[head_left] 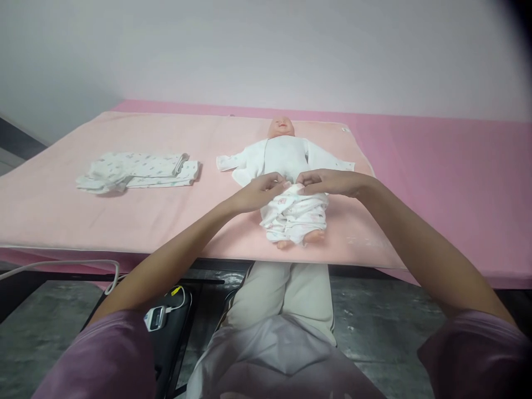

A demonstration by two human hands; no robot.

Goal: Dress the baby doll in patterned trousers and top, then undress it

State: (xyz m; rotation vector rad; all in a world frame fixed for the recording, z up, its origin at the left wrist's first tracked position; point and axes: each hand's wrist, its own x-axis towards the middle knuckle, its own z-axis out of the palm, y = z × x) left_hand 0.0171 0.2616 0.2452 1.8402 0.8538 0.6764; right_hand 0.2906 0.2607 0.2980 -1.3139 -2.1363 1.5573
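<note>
A baby doll [281, 126] lies on its back with its head toward the wall, wearing a white long-sleeved top [285, 154] with its arms spread. White patterned pants [295, 213] are bunched around its legs, and both feet show at the near end. My left hand [266, 191] has its fingers closed on the left side of the pants' waist. From the right, my right hand [326, 182] pinches the waist's other side. The two hands are close together but apart, over the doll's lower belly.
Folded white patterned clothes [145, 170] lie to the left on the light pink sheet [199, 133]. A darker pink cover [449, 188] shows at the right. Below the near edge are a white cable [62, 262] and a small white device [155, 318] on a black surface.
</note>
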